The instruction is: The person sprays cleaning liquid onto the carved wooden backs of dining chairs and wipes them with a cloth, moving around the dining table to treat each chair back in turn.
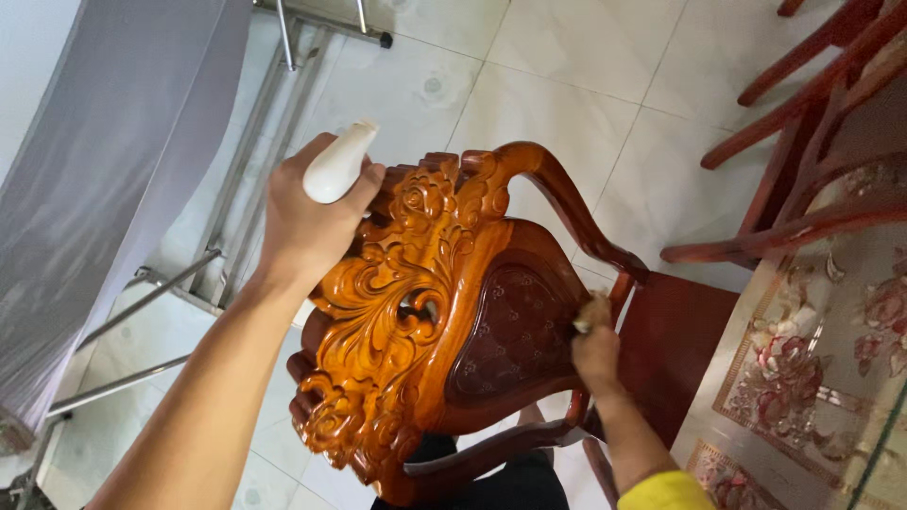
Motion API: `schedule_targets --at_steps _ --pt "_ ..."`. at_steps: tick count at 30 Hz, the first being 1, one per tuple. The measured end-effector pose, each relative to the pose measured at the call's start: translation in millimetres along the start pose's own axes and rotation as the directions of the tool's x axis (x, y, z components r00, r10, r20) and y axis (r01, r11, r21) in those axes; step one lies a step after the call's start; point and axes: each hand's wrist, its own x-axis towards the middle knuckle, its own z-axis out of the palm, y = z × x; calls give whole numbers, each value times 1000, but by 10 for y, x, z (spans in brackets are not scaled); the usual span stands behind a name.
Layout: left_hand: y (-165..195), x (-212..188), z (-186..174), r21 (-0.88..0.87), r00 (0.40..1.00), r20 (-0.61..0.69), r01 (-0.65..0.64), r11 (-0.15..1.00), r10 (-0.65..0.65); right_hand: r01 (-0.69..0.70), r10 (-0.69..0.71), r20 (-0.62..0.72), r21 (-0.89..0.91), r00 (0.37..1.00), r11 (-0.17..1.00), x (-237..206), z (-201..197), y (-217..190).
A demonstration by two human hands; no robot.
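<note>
A carved, glossy orange-brown wooden chair (pixel 416 312) stands below me, its ornate floral backrest toward me and its dark red padded panel (pixel 515 331) facing the seat. My left hand (pixel 307 222) grips a white spray bottle (pixel 337 165) just above the top left of the carved crest. My right hand (pixel 595 354) is closed on a small pale cloth (pixel 593 314) and presses it against the right edge of the backrest, near the armrest. The bottle's lower part is hidden by my fingers.
White tiled floor (pixel 567 85) lies beyond the chair. More red wooden chairs (pixel 812 142) stand at the upper right beside a table with a floral cloth under glass (pixel 812 378). At left is a grey fabric sheet (pixel 104 170) on a metal frame (pixel 255 142).
</note>
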Motion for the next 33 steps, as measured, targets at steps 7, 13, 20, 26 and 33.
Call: schedule_targets --at_steps 7,13,20,26,33 --pt "-9 -54 -11 -124 1000 28 -11 992 15 -346 348 8 -102 937 933 198 99 91" --pt "-7 -104 34 -283 998 -31 -65 957 59 -206 197 -110 -73 974 976 -63 123 -711" --pt "-30 -169 46 -391 1000 3 -1 920 2 68 -36 -230 136 973 988 -573 236 -1685" --pt "-24 -437 -47 -636 999 -3 -39 771 47 108 -93 -187 70 978 992 -2012 248 -1832" --pt "8 -814 -226 -704 995 -75 -103 703 71 372 -336 -265 96 904 923 -2915 265 -2290"
